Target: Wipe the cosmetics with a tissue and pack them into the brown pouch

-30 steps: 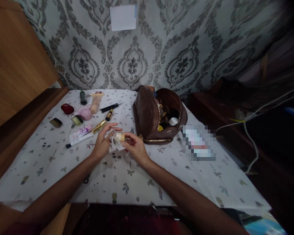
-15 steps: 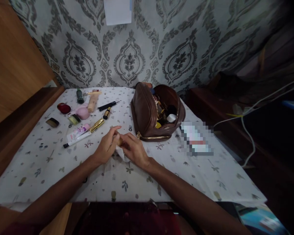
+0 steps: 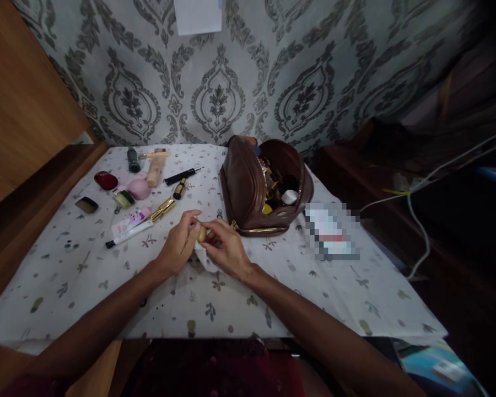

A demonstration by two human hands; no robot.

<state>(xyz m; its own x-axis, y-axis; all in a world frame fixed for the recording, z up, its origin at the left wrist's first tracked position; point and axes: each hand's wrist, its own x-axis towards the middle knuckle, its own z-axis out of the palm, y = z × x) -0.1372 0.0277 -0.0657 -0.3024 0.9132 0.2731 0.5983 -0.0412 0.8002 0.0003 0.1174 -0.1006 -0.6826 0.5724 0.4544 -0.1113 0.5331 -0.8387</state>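
My left hand (image 3: 181,242) and my right hand (image 3: 225,245) meet over the front middle of the table. Between them is a small rounded gold-coloured item (image 3: 201,234), gripped from both sides; its exact kind does not show. A white cloth or tissue (image 3: 206,261) hangs below the fingers, against my right hand. Just beyond my right hand stands a brown makeup bag (image 3: 243,187), unzipped, with several cosmetics inside, among them a white-lidded jar (image 3: 289,197). Nearest my left hand lie a gold tube (image 3: 163,210) and a white tube with a black cap (image 3: 132,234).
Farther left lie a pink tube (image 3: 130,221), a beige tube (image 3: 155,170), a black pen-like stick (image 3: 182,176), a dark green bottle (image 3: 133,159) and a red compact-like item (image 3: 106,180). A blurred-out flat object (image 3: 333,231) rests right of the bag. White cables (image 3: 425,231) hang beyond the table.
My right fingers have shifted slightly, and more of the gold-coloured item shows between my hands. The view has tilted a little; the things on the table stay put.
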